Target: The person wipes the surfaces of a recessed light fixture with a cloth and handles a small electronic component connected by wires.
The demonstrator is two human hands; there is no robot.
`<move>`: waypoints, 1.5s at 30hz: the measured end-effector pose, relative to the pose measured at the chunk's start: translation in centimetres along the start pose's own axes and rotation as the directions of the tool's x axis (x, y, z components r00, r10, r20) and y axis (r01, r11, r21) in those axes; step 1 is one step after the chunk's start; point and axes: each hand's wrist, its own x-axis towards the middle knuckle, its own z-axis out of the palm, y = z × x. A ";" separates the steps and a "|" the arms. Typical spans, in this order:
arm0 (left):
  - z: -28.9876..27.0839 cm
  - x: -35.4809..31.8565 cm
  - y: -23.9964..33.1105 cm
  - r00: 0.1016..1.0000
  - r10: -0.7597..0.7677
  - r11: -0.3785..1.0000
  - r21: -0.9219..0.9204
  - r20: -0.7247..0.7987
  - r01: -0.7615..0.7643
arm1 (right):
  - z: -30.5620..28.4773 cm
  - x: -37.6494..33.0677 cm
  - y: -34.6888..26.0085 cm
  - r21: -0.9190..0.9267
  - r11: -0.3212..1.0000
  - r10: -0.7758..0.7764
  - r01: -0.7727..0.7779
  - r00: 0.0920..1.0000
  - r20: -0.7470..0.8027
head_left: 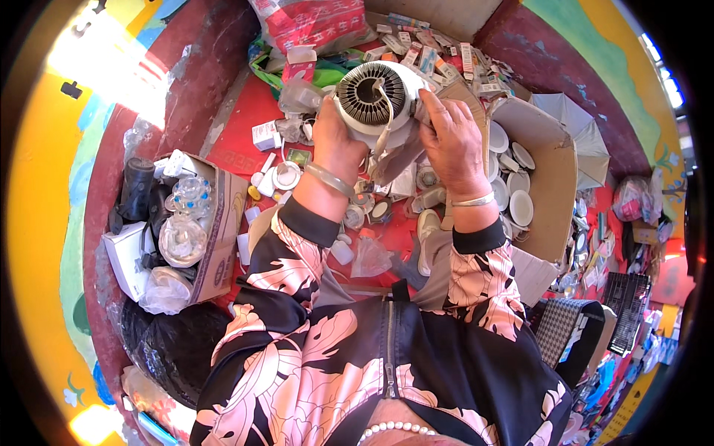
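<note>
I hold a round white lamp housing [375, 100] with a dark finned heat sink in its middle, up in front of me. My left hand [336, 143] grips its left side from below. On its right rim lies my right hand [451, 141], fingers spread over the edge. A pale wire loops from the heat sink down between my hands. Both wrists wear bangles, and my sleeves are black with pink leaves.
A cardboard box [217, 245] of clear bulbs and dark parts stands at left. An open carton [550, 193] with several white round covers is at right. Small lamp parts litter the red floor [238, 141]. Little boxes [439, 52] pile up behind. A black bag [171, 342] sits lower left.
</note>
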 end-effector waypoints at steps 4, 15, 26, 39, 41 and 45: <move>-0.7 0.4 0.3 1.000 -0.004 0.999 -0.039 -0.006 0.004 | 0.3 -0.3 0.8 -0.017 1.000 0.004 -0.004 1.000 0.017; -2.4 2.7 2.4 0.973 0.182 0.980 -0.053 -0.144 -0.191 | -4.1 -1.1 7.1 0.957 0.209 0.692 -0.202 0.722 0.001; 0.2 -0.2 -1.0 0.983 0.179 0.983 -0.034 0.048 -0.178 | 4.4 -0.4 -1.1 0.432 0.817 0.477 -0.382 0.869 -0.133; 0.2 0.3 -0.4 0.963 0.228 0.973 0.019 -0.140 -0.228 | 6.4 -2.4 -4.0 0.475 0.829 0.363 -0.294 0.930 -0.060; 0.0 0.2 -0.1 0.962 0.253 0.967 0.000 -0.104 -0.254 | 6.1 -2.0 -3.4 0.604 0.712 0.404 -0.358 0.913 0.064; 0.5 -0.4 0.2 0.958 0.285 0.957 0.074 -0.039 -0.282 | 2.8 -2.0 0.9 0.808 0.249 0.328 -0.534 0.832 0.448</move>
